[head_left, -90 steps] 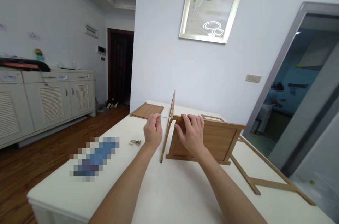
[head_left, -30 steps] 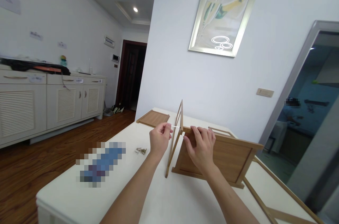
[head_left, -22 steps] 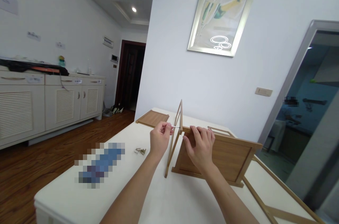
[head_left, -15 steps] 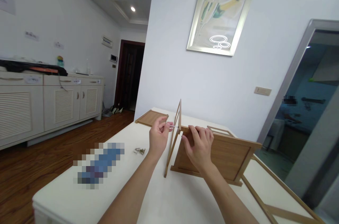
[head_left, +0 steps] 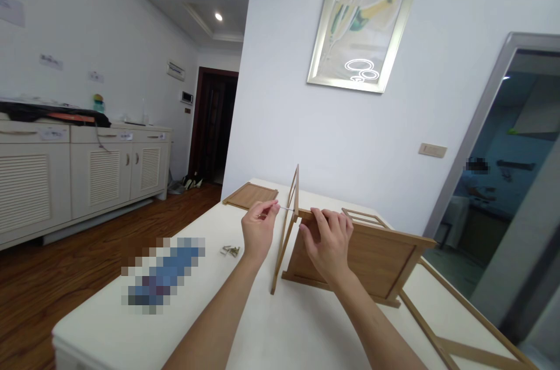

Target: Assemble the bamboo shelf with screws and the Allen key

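Between the pinched thumb and fingers of my left hand [head_left: 259, 223] is a thin silver rod [head_left: 286, 208] that looks like an Allen key. Its far end meets the upright narrow wooden frame [head_left: 280, 259], near the corner where the frame joins a wooden panel [head_left: 371, 253]. My right hand [head_left: 330, 236] grips the top edge of that panel, with its fingers over the edge and its thumb on the near face. The panel stands on its long side on the white table [head_left: 210, 311]. Small metal screws [head_left: 230, 251] lie in a loose pile left of my left hand.
Another wooden panel [head_left: 250, 196] lies flat at the table's far left. A small wooden frame [head_left: 363, 217] lies behind the standing panel, and a larger frame [head_left: 437, 338] lies at the right. A pixelated blue item [head_left: 168, 273] is at the left. Beyond the doorway is a person [head_left: 475, 177].
My left hand has turned and shifted slightly left, its fingers closing from a looser spread to a tight pinch on the rod. My right hand and the wooden pieces stay in place.
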`<move>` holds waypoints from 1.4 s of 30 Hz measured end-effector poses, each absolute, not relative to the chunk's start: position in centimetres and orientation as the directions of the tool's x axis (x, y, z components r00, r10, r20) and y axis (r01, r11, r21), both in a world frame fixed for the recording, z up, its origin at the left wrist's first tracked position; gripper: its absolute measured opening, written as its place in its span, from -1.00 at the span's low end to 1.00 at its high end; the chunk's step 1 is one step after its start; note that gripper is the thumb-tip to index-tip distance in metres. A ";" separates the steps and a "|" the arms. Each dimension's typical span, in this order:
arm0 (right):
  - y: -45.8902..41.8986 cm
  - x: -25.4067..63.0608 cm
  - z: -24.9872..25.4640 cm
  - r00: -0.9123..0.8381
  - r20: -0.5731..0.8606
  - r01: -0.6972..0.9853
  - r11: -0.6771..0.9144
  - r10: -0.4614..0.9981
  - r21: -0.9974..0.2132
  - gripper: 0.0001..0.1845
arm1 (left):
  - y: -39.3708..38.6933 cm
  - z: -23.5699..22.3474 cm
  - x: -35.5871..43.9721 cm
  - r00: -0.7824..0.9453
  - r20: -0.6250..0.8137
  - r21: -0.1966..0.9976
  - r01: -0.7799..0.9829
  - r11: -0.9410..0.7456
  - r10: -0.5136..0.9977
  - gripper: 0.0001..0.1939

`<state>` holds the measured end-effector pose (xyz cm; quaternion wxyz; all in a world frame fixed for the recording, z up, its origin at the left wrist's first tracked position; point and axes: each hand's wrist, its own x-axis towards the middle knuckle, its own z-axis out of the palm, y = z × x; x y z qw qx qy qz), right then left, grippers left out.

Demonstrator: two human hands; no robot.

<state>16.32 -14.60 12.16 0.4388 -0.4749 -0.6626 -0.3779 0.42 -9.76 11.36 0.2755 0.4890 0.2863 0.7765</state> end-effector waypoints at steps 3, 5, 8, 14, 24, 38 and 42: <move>-14.6 16.3 12.2 -0.162 0.942 0.959 0.272 0.293 0.080 -0.64 | -10.0 11.6 0.4 -0.316 0.488 0.757 -0.310 -0.575 0.813 -0.65; -14.7 16.3 12.2 -0.163 0.942 0.957 0.278 0.293 0.079 -0.63 | -9.9 11.7 0.5 -0.295 0.407 0.756 -0.422 -0.500 0.865 -0.60; -14.7 16.3 12.2 -0.167 0.942 0.957 0.278 0.291 0.083 -0.61 | -9.8 12.0 0.6 -0.260 0.334 0.743 -0.518 -0.423 0.906 -0.60; -14.6 16.3 12.1 -0.157 0.943 0.963 0.258 0.293 0.080 -0.64 | -9.7 12.2 0.6 -0.229 0.324 0.715 -0.576 -0.396 0.918 -0.66; -14.6 16.5 12.2 -0.123 0.952 0.964 0.262 0.282 0.047 -0.72 | -8.8 11.1 0.4 -0.175 0.510 0.778 -0.323 -0.539 0.842 -0.63; -14.2 17.0 12.3 -0.079 0.956 0.956 0.294 0.281 -0.007 -0.67 | -8.5 10.9 0.0 -0.221 0.559 0.795 -0.130 -0.592 0.799 -0.82; -14.6 16.7 12.5 -0.085 0.952 0.954 0.300 0.294 -0.008 -0.69 | -8.6 11.2 -0.4 -0.229 0.609 0.765 -0.083 -0.638 0.760 -0.85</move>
